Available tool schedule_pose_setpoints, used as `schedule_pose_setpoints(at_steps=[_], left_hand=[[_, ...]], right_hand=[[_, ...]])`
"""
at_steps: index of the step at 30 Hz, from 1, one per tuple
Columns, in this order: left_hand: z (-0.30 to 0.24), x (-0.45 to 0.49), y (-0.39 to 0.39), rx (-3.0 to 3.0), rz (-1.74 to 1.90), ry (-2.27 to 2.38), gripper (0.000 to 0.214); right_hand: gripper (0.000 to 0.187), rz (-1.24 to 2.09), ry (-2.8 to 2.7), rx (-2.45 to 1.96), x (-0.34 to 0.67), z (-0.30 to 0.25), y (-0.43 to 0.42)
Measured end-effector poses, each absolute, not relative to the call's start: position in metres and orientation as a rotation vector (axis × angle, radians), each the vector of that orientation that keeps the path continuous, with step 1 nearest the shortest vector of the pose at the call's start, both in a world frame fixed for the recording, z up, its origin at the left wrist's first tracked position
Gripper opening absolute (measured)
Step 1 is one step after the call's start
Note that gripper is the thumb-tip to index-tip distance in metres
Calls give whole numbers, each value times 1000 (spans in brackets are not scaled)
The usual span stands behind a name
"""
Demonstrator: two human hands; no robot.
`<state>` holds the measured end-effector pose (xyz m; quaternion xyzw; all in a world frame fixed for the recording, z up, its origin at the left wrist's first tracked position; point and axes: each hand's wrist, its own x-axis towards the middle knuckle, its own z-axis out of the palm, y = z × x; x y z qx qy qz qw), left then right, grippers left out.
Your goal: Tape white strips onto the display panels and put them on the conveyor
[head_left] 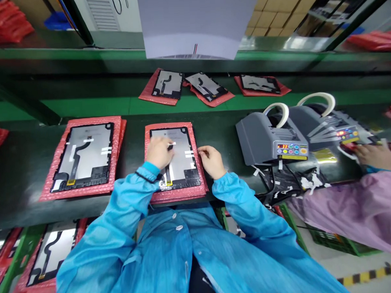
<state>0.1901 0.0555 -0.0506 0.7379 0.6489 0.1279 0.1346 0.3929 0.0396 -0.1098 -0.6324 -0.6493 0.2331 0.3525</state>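
A tablet screen panel with a silvery back and black edges lies on a red bubble-wrap bag before me. My left hand rests over the panel's left half, fingers curled on the dark end of its flex cable; the hand hides much of the cable. Just off the panel's right edge is my right hand, thumb and fingers pinched together beside the bag. What it holds, if anything, is too small to make out. White tape strips stick to the panel's right side.
Left stands another panel on stacked red bags. Two grey tape dispensers stand right, near a co-worker's hand and purple sleeve. Several bagged panels lie along the back; green crates sit below.
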Motion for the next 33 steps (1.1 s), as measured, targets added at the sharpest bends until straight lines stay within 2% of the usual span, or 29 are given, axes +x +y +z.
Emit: schedule_pose_setpoints(at_steps=[3, 5, 11, 18, 22, 25, 30, 33], left_hand=[[-53, 150, 41, 1941, 451, 2164, 38], [-61, 135, 32, 1782, 394, 2161, 35], [-77, 142, 21, 1688, 537, 2166, 23], [-74, 149, 14, 1678, 453, 2229, 35], [-77, 151, 16, 1711, 408, 2168, 36], [-77, 152, 15, 1742, 459, 2144, 32], [-56, 127, 0, 1675, 535, 2194, 32], [-31, 84, -12, 1577, 537, 2348, 29]], right_hand=[[17, 588, -1720, -1791, 392, -102, 52], [11, 495, -1825, -1797, 388, -99, 56], [16, 284, -1913, -1853, 374, -95, 58], [24, 225, -2108, -1968, 361, -82, 65], [18, 314, -1971, -1967, 360, -72, 65], [8, 550, -1669, -1768, 361, -63, 61], [25, 1397, -1312, -1251, 335, -43, 66], [29, 1541, -1375, -1064, 286, -30, 83]])
